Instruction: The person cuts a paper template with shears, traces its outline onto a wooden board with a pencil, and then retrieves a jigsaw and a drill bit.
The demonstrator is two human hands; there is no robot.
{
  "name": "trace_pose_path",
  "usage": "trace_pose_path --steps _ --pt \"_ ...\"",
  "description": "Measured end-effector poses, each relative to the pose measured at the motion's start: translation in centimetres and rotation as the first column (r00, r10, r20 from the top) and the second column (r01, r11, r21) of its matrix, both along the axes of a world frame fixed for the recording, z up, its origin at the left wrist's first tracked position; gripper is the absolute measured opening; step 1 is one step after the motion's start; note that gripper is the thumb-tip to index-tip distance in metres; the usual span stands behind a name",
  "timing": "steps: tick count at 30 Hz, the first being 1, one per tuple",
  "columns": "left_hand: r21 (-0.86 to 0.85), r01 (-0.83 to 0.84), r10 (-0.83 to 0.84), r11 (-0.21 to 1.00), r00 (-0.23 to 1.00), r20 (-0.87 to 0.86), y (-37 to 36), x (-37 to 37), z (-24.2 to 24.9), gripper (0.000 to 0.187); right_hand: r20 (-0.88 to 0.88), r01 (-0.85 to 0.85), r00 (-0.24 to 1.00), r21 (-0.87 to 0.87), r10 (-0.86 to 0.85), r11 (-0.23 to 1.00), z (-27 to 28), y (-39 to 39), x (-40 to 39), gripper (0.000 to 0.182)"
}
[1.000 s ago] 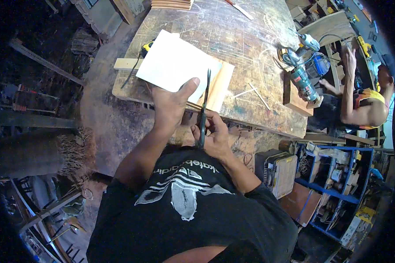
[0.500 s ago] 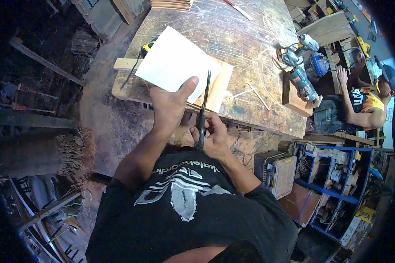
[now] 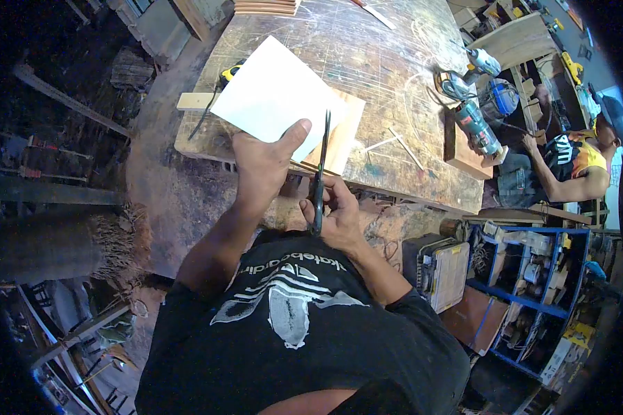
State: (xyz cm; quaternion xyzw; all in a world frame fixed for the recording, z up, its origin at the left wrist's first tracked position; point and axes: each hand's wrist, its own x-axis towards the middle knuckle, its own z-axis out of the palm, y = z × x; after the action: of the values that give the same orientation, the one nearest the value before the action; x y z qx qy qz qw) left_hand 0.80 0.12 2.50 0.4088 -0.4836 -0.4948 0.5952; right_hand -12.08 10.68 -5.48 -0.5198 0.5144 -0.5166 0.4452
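My left hand (image 3: 264, 160) grips the near edge of a white sheet of paper (image 3: 273, 90), thumb on top and fingers underneath. The sheet is held over the workbench, overlapping a light wooden board (image 3: 349, 131). Dark-handled scissors (image 3: 320, 181) are in my right hand (image 3: 338, 211), its fingers closed around the handles close to my shirt. Their blades point away from me and cross the paper's right side, with the tips a little apart.
On the worn workbench (image 3: 367, 66) lie a yellow tape measure (image 3: 230, 72), thin wood strips (image 3: 407, 151), a green power tool (image 3: 479, 128) on a wood block and a drill (image 3: 483, 62). A person (image 3: 567, 155) works at the right. A blue shelf unit (image 3: 526, 277) stands below.
The paper and my hands stay nearly in place, while the scissor tips show slightly apart now. At the right, the other person's arms have lowered and the head has shifted.
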Motion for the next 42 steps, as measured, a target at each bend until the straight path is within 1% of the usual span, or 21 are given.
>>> trace_pose_path --steps 3,5,6,8,12,18,20,24,27,29,32,39,42 --pt "0.011 0.009 -0.009 1.000 1.000 0.013 0.1 0.0 0.3 0.021 -0.013 0.010 1.000 0.001 -0.010 1.000 -0.2 0.0 0.0 0.036" --pt "0.003 0.015 -0.016 1.000 1.000 0.020 0.1 0.0 0.3 0.020 -0.061 0.023 0.998 -0.100 -0.030 0.995 -0.2 -0.1 0.0 0.036" --pt "0.003 0.017 -0.017 1.000 1.000 0.021 0.1 0.0 0.4 0.020 -0.060 0.025 0.998 -0.100 -0.031 0.995 -0.3 -0.1 0.0 0.036" --pt "-0.018 0.012 -0.011 1.000 0.998 0.058 0.2 0.0 0.4 0.021 -0.019 -0.002 1.000 -0.016 0.002 1.000 -0.4 0.2 -0.1 0.038" --pt "-0.039 0.023 -0.021 0.999 0.998 0.059 0.2 0.0 0.5 0.022 -0.036 -0.004 0.999 -0.052 0.002 0.999 -0.4 0.1 -0.2 0.039" --pt "-0.010 0.046 -0.045 0.999 0.995 0.093 -0.1 0.3 0.6 0.023 -0.003 0.001 1.000 -0.006 -0.001 1.000 -0.5 0.1 -0.2 0.041" --pt "0.012 0.067 -0.068 0.998 0.993 0.092 -0.2 0.4 0.6 0.024 -0.050 0.025 0.998 -0.136 -0.032 0.990 -1.0 -0.2 -0.1 0.040" --pt "0.009 0.096 -0.096 0.995 0.991 0.095 -0.6 0.7 0.6 0.025 -0.056 0.007 0.998 -0.145 -0.015 0.989 -0.9 -0.3 -0.2 0.041" --pt "0.058 0.111 -0.117 0.992 0.988 0.105 -0.6 0.8 0.9 0.025 -0.050 -0.001 0.999 -0.138 -0.006 0.990 -0.3 -0.2 -0.2 0.041" --pt "0.046 0.114 -0.118 0.992 0.985 0.122 -0.7 0.8 1.0 0.024 0.007 -0.009 1.000 -0.015 0.009 1.000 0.2 0.0 -0.2 0.042" --pt "0.018 0.118 -0.119 0.993 0.987 0.109 -0.8 0.9 1.0 0.024 0.005 -0.007 1.000 -0.020 0.007 1.000 0.1 0.0 -0.2 0.043" --pt "0.025 0.142 -0.144 0.990 0.986 0.087 -0.6 1.0 1.6 0.020 -0.008 -0.021 1.000 0.006 0.021 1.000 0.4 0.1 -0.2 0.042" --pt "0.016 0.152 -0.153 0.988 0.982 0.109 -0.6 1.1 1.7 0.019 0.028 -0.024 0.999 -0.008 0.025 1.000 0.4 0.0 -0.2 0.042"
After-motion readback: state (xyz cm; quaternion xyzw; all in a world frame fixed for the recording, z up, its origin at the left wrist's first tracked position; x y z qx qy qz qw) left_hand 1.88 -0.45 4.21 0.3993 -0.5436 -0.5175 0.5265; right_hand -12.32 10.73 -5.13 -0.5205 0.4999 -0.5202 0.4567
